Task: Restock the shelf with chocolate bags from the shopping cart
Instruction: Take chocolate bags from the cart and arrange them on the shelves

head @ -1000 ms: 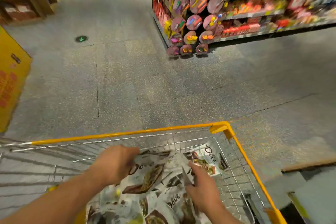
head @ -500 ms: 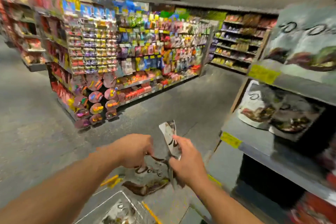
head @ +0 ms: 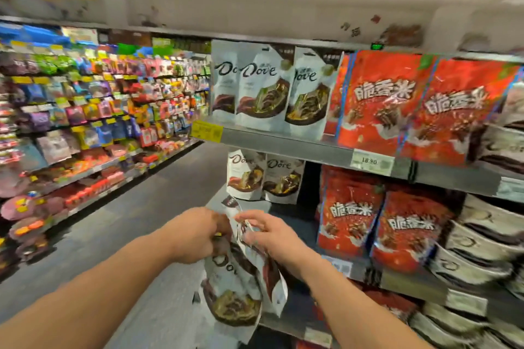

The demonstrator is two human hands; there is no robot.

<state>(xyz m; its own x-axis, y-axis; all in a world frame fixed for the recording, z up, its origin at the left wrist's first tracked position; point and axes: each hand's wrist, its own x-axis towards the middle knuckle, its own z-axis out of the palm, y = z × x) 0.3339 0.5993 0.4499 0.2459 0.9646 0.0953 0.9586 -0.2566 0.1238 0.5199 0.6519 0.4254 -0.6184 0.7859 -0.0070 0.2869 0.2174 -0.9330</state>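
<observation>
At the far left we see long candy shelves, full of colourful packets, which run away along the grey floor.

In the near middle, the left hand is closed like a fist. Its fingers are curled tight around the upper part of the chocolate bags. The bags are in the air in front of the shelf, lower than its second board, and they touch no board. There seem to be two or more of them, pressed together. We cannot count them surely.

Their long axis is nearly vertical and leans a little to the right at the bottom. The top edges point up and one corner shows above the hands. The bottoms hang toward the floor. The front bag turns its printed face to us, and the word Dove reads almost upright.

Just right of it, the right hand pinches the top edge between thumb and first fingers. The other fingers are loose and a little spread.

Farther right, shelved Dove bags stand upright on the top board, with more on the board below. Beside them stand red bags above a price label. At the far right, white bags lie stacked.
</observation>
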